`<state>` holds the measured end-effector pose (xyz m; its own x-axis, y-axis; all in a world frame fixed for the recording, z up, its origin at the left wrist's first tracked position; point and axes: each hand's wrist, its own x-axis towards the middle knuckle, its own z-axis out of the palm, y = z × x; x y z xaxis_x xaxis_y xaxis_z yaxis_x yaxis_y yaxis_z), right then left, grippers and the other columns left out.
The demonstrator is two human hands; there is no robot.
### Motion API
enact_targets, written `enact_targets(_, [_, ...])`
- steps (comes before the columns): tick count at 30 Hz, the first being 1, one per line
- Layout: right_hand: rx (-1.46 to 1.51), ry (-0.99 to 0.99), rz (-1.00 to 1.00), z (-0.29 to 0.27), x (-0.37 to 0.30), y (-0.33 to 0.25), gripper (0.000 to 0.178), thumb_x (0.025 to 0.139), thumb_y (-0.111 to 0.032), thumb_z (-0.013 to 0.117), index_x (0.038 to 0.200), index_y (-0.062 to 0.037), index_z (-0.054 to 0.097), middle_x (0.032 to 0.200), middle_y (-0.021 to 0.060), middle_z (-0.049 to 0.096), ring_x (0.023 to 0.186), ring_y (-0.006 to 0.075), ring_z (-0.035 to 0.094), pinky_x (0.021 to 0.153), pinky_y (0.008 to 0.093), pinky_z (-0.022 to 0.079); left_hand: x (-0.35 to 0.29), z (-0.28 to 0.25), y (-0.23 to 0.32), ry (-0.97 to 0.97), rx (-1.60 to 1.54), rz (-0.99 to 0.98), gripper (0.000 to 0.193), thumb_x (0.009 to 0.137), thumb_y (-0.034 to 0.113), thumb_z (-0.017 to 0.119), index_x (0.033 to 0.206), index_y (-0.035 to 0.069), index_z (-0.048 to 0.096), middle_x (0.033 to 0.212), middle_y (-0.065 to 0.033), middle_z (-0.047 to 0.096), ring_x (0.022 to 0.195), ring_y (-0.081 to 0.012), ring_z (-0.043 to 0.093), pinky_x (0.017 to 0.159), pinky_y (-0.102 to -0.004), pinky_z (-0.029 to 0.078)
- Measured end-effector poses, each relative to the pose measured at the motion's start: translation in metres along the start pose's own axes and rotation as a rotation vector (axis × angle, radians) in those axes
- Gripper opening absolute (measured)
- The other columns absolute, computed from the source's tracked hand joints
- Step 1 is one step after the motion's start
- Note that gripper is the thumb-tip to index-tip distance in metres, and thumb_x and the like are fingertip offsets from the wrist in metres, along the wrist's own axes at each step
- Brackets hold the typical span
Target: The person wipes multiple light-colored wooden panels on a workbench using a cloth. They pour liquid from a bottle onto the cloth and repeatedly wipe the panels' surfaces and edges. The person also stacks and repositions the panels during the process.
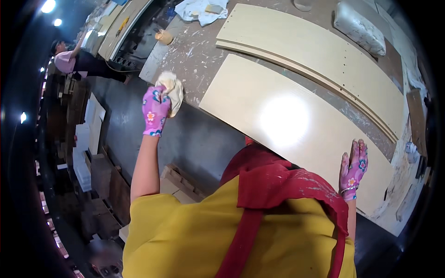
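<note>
Pink floral gloves [155, 111], cream rag [172, 89], pale beige panel [287, 125] (glossy), yellow shirt [185, 236].

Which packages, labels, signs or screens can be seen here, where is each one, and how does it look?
Plastic bag: lies at the far right of the workbench, beyond the pale panels; oblong, whitish, stuffed full.
Labels, signs, screens: none that can be made out.

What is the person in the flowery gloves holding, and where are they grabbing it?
The left hand holds a crumpled pale cloth, bunched at its lower end. The right hand holds nothing; it rests flat on the near cream panel.
</note>
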<state>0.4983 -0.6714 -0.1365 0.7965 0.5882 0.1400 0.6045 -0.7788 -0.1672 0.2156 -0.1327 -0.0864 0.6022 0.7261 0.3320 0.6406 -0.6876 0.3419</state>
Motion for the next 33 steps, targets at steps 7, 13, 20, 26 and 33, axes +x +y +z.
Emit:
enact_targets(7, [0.005, 0.032, -0.003, -0.003, 0.002, -0.009, 0.046, 0.095, -0.023, 0.049, 0.136, -0.0045, 0.048, 0.144, 0.0188, 0.041, 0.135, 0.0376, 0.035, 0.111, 0.0465, 0.027, -0.003, 0.103, 0.199, -0.123, 0.040, 0.728, 0.041, 0.081, 0.019, 0.062, 0.121, 0.013, 0.057, 0.103, -0.0093, 0.062, 0.096, -0.0275, 0.061, 0.085, -0.0363, 0.049])
enact_targets(13, [-0.016, 0.019, 0.027, -0.004, -0.003, -0.007, 0.046, 0.095, -0.023, 0.048, 0.137, -0.0040, 0.047, 0.144, 0.0182, 0.041, 0.136, 0.0358, 0.034, 0.112, 0.0460, 0.025, 0.074, 0.137, 0.117, -0.248, 0.269, 0.555, 0.025, 0.090, 0.014, 0.050, 0.112, 0.012, 0.061, 0.093, -0.0114, 0.065, 0.082, -0.0270, 0.062, 0.072, -0.0374, 0.053])
enact_targets(20, [0.024, 0.025, 0.056, -0.006, -0.001, -0.014, 0.045, 0.095, -0.021, 0.049, 0.137, -0.0047, 0.047, 0.143, 0.0193, 0.042, 0.135, 0.0357, 0.036, 0.112, 0.0456, 0.026, 0.061, 0.148, 0.103, -0.271, 0.178, 0.722, 0.034, 0.081, 0.011, 0.056, 0.115, 0.009, 0.059, 0.106, -0.0126, 0.059, 0.092, -0.0319, 0.060, 0.074, -0.0416, 0.052])
enact_targets(26, [0.053, 0.079, 0.059, -0.002, -0.004, -0.008, 0.047, 0.092, -0.022, 0.053, 0.136, -0.0061, 0.048, 0.142, 0.0176, 0.043, 0.134, 0.0364, 0.037, 0.110, 0.0473, 0.027, 0.111, 0.099, 0.120, -0.384, 0.490, 0.837, 0.026, 0.087, 0.013, 0.054, 0.112, 0.015, 0.063, 0.103, -0.0105, 0.060, 0.094, -0.0286, 0.062, 0.071, -0.0396, 0.054])
enact_targets(33, [0.679, 0.249, -0.040, 0.003, 0.036, -0.027, 0.064, 0.094, -0.037, 0.056, 0.145, -0.0045, 0.034, 0.147, 0.0146, 0.037, 0.132, 0.0276, 0.042, 0.105, 0.0380, 0.039, 0.040, 0.069, 0.223, -0.405, -0.522, 0.860, 0.067, 0.082, 0.030, 0.069, 0.142, 0.016, 0.042, 0.126, -0.0127, 0.056, 0.111, -0.0308, 0.057, 0.095, -0.0370, 0.047])
